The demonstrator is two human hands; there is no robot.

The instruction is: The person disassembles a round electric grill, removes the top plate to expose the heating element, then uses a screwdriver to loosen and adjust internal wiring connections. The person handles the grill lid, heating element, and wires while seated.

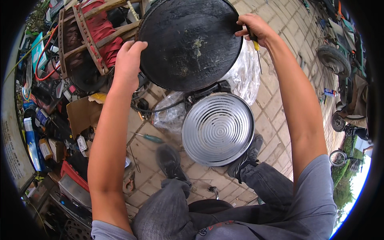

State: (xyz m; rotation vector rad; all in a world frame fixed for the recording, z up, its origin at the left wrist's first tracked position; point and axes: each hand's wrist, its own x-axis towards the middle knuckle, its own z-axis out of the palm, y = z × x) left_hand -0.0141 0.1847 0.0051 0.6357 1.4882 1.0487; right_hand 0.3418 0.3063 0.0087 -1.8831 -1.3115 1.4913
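A large round black griddle plate (188, 48), its face scuffed and stained, stands raised at the top middle. My left hand (129, 64) grips its left rim, thumb and fingers closed at the edge. At the opposite rim is my right hand (259, 30), fingers bent against the edge. That hand also holds a screwdriver (256, 45) with a yellow and black handle, its shaft pointing down. Just below the black plate lies a round silver ridged plate (219, 130) with concentric rings. Dark hinge-like parts (208, 90) sit between the two plates.
Clear plastic wrap (246, 78) lies behind the plates, and a black cable (162, 109) runs left. A teal-handled screwdriver (152, 138) and pliers (130, 183) lie on the paving. Boxes and clutter crowd the left, beside an open cardboard box (83, 116). A wheel (334, 60) stands at right.
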